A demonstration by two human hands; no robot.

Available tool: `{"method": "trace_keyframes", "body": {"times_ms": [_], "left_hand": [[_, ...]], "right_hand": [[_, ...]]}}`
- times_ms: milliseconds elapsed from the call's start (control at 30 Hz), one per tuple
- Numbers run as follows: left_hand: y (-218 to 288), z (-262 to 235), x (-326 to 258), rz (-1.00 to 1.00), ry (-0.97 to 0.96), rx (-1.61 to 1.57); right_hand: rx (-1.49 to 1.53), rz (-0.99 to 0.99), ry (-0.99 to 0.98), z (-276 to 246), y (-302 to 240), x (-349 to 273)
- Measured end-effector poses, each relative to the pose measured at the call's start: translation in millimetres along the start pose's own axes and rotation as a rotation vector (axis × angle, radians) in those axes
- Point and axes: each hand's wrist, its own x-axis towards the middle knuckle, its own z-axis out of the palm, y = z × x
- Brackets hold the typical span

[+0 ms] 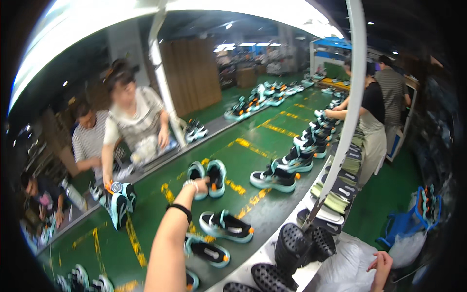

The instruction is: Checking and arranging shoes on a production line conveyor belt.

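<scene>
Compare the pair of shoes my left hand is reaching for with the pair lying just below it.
The upper pair stands soles up, side by side, under the left hand. The lower pair lies sideways, its shoes apart, untouched. Both are black and mint sneakers on the green belt.

One head-worn fisheye view looks down and forward, close over the green conveyor belt (272, 146).

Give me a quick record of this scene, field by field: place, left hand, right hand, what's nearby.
Place: green conveyor belt carrying sneakers
Left hand: reaching out, touching an upright teal pair of sneakers
Right hand: low at right, resting on white plastic bags
Nearby: black sneaker with teal sole lying on its side; black shoe lasts; stacked insoles
</scene>
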Motion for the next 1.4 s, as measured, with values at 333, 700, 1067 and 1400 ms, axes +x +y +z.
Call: {"method": "trace_keyframes", "body": {"times_ms": [333, 700, 1067, 1400], "left_hand": [[48.0, 72.4, -386.9, -0.421, 0.945, -0.369], [15.3, 274.3, -386.1, -0.684, 0.772, -0.817], [10.5, 261.5, -395.1, -0.314, 1.031, -0.576], [2.6, 223.5, -384.6, -0.374, 0.828, -0.516]], "right_hand": [[0.144, -0.311, -0.333, 93.9, -61.8, -61.9], [-0.891, -0.869, -0.625, 176.5, -69.2, -174.9], [-0.886, -0.965, -0.518, 184.6, -138.0, -205.9], [-0.924, -0.821, -0.824, 386.6, -95.3, -244.2]]}}
